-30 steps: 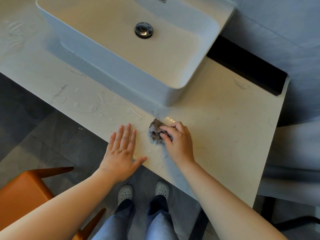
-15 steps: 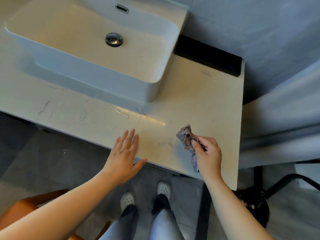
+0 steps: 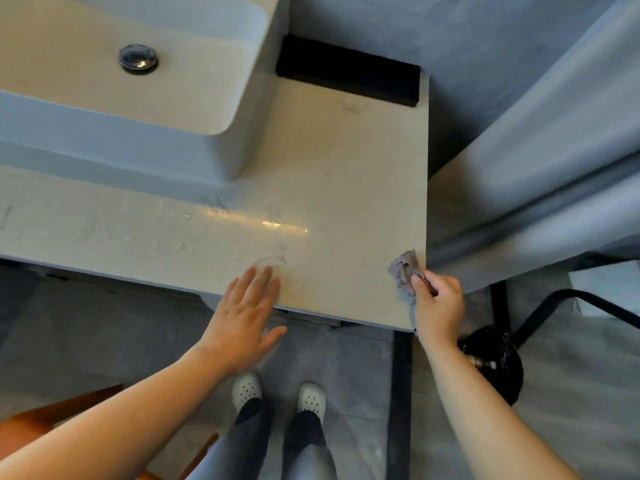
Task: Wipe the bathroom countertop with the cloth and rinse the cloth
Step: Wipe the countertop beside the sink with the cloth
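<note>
A crumpled grey cloth (image 3: 404, 268) rests at the front right corner of the pale marble countertop (image 3: 332, 174), part of it hanging over the edge. My right hand (image 3: 437, 306) is shut on the cloth from the near side. My left hand (image 3: 246, 312) lies flat with fingers spread on the counter's front edge, well left of the cloth. A white rectangular basin (image 3: 221, 140) with a chrome drain (image 3: 138, 59) sits on the counter at the upper left. Wet streaks gleam on the counter in front of the basin.
A black strip (image 3: 349, 75) runs along the back of the counter by the grey wall. A black round base with a hose (image 3: 495, 358) stands on the floor to the right. An orange stool (image 3: 45, 420) is at the lower left.
My right hand has dragged the cloth from in front of the basin's corner rightward to the counter's right front corner. My left hand stayed flat on the front edge.
</note>
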The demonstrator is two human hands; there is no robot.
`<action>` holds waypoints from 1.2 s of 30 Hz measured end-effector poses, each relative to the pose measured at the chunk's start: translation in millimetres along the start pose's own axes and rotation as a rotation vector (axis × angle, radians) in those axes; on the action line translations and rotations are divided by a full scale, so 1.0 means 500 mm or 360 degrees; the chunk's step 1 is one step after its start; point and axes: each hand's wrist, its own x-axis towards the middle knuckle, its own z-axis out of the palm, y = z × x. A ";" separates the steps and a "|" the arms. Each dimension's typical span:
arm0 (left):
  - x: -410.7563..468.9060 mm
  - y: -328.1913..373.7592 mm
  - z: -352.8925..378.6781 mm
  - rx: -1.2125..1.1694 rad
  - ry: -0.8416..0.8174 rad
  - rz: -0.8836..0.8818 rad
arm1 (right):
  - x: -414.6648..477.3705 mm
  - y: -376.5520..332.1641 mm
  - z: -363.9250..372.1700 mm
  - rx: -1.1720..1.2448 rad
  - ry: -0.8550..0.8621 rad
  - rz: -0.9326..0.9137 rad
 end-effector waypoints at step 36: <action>-0.022 -0.147 -0.022 -0.0005 0.0095 -0.0435 | -0.172 -0.078 0.200 -0.0207 -0.0303 -0.0550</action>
